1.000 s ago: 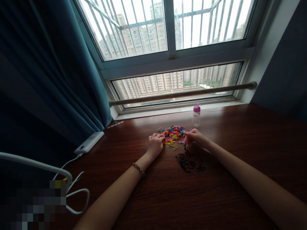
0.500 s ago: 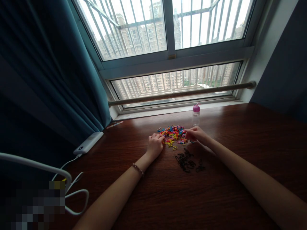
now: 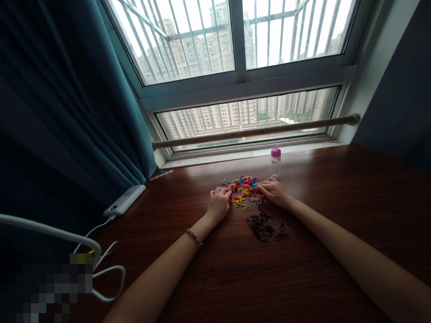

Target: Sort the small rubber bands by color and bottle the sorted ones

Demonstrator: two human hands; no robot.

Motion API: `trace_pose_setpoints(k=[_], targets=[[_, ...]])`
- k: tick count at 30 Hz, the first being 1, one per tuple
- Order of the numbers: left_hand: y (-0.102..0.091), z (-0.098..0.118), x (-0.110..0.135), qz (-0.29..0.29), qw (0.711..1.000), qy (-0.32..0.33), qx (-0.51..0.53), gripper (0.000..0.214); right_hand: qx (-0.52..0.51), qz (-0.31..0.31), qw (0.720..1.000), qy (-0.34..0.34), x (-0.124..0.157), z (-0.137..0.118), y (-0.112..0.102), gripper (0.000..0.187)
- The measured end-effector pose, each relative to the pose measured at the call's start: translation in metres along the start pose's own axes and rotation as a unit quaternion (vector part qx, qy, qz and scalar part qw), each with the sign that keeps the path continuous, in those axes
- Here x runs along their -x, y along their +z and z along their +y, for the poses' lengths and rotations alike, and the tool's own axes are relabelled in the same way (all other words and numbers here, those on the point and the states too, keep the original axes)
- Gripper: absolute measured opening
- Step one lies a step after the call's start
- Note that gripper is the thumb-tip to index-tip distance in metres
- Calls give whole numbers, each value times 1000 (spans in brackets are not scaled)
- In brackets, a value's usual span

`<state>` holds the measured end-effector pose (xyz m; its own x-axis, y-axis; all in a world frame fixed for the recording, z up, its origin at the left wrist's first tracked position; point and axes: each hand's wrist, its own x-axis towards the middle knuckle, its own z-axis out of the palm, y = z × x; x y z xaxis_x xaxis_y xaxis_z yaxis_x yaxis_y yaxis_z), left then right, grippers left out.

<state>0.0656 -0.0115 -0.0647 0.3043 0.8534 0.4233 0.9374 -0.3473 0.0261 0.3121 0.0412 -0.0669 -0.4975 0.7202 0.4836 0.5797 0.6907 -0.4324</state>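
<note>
A heap of small coloured elastic bands (image 3: 243, 186) lies on the dark wooden table (image 3: 303, 269). Below it sits a separate cluster of black bands (image 3: 262, 226). My left hand (image 3: 218, 202) rests on the table at the heap's left edge, fingers curled, with what it holds hidden. My right hand (image 3: 275, 190) reaches into the heap's right side with fingertips pinched among the bands. A small clear bottle with a pink cap (image 3: 275, 161) stands just behind my right hand.
A white power bank (image 3: 124, 200) with a white cable (image 3: 101, 269) lies at the table's left edge by the teal curtain (image 3: 74, 112). A rod (image 3: 256, 131) runs along the window sill behind the table.
My right hand moved up from the black cluster to the coloured heap's right side. My left hand stayed put.
</note>
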Motion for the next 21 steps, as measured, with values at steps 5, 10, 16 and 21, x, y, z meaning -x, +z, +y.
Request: trace_pose_setpoints(k=[5, 10, 16, 21], targets=[[0, 0, 0, -13, 1000, -1, -10, 32, 13, -5, 1000, -28, 0, 4, 10, 35], [2, -2, -1, -11, 1000, -19, 0, 33, -56, 56, 997, 13, -3, 5, 10, 37], [5, -4, -1, 54, 997, -30, 42, 30, -270, 140, 947, 103, -7, 3, 4, 38], [10, -11, -4, 110, 984, -46, 129, 17, -377, 148, 896, 183, -6, 10, 9, 32]])
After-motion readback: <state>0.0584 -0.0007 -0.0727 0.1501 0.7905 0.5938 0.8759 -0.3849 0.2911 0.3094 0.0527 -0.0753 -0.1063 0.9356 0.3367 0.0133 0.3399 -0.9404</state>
